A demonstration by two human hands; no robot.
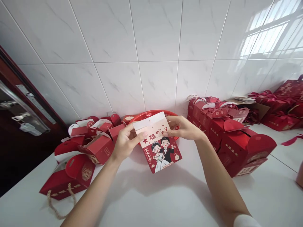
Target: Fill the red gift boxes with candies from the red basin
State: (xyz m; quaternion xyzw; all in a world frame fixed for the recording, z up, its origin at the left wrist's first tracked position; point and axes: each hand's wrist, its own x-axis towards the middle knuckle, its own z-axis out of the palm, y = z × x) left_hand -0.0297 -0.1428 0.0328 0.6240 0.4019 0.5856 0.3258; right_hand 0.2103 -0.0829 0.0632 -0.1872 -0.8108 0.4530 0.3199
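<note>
A flat red and cream paper gift bag [158, 146], printed with a cartoon bride and groom, is held up tilted above the white table. My left hand [127, 140] pinches its left edge near the top, thumb across the front. On the other side my right hand [181, 126] grips the right edge, its thumb on the printed face and the fingers partly hidden behind. The bag's pale upper strip points up and away from me. Behind it stands a red plastic basin [151, 114], mostly covered from view by the bag and hands.
Several open red gift boxes [101, 148] stand at left, one with a rope handle. More red boxes [236, 148] line the right side; farther right are ribboned boxes [276, 110] and a cardboard box [257, 108]. A tiled wall [158, 78] closes the back.
</note>
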